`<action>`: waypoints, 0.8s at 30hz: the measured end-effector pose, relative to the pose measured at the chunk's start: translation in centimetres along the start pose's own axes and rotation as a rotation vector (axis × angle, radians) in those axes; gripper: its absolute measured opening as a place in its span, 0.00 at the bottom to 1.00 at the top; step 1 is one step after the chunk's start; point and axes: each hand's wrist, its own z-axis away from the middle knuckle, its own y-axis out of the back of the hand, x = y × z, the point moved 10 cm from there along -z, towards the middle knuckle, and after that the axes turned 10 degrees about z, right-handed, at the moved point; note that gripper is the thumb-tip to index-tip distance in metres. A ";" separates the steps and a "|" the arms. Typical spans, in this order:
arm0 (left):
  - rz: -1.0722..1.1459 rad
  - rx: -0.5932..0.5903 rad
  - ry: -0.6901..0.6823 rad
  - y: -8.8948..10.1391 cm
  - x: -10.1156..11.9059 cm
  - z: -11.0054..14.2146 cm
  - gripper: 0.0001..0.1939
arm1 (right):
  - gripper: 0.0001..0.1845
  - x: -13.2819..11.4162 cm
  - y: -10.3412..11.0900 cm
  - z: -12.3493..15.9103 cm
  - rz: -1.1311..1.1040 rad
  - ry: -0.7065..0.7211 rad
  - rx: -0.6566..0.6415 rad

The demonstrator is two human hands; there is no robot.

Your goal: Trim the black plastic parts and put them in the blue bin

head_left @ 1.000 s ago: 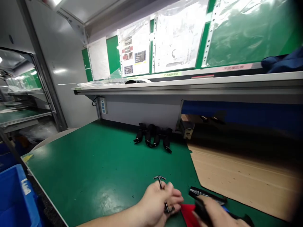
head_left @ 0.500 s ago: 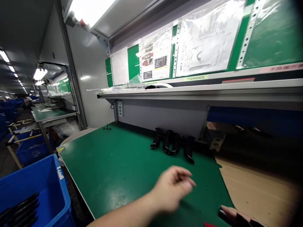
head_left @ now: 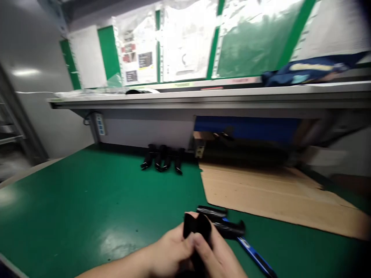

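Observation:
Low in the middle of the head view, a black, curved, shell-like plastic piece (head_left: 197,227) is held between both hands. My left hand (head_left: 171,247) grips its left side, and my right hand (head_left: 216,251) wraps its right side. Both thumbs press together on its front. Its lower end is hidden and somewhat blurred. Just beyond my right hand, glossy black tube-shaped pieces (head_left: 230,228) lie on the green tabletop (head_left: 116,208). A slim blue and black tool (head_left: 255,256) runs out from under them towards the front.
Several black curved parts (head_left: 162,158) stand in a row near the back wall. A flat cardboard sheet (head_left: 261,193) covers the right of the table. Above runs a white-edged shelf (head_left: 174,102), with a dark blue cloth item (head_left: 307,71) on it. A power socket (head_left: 100,124) is at the back left.
The view has swung right, and the blue bin has left the picture. My left hand has come from over the table to join my right hand on the black piece.

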 end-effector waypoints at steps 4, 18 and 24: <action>0.041 0.158 0.031 1.5 0.0 0.0 0.21 | 0.26 0.2 3.5 -0.9 0.189 -0.044 0.038; 0.103 0.207 0.007 2.2 2.5 0.7 0.25 | 0.30 9.5 9.5 -0.8 0.771 -0.304 -0.186; 0.060 0.097 0.026 0.8 2.7 0.9 0.28 | 0.34 8.1 11.7 -0.8 0.983 -0.329 -0.087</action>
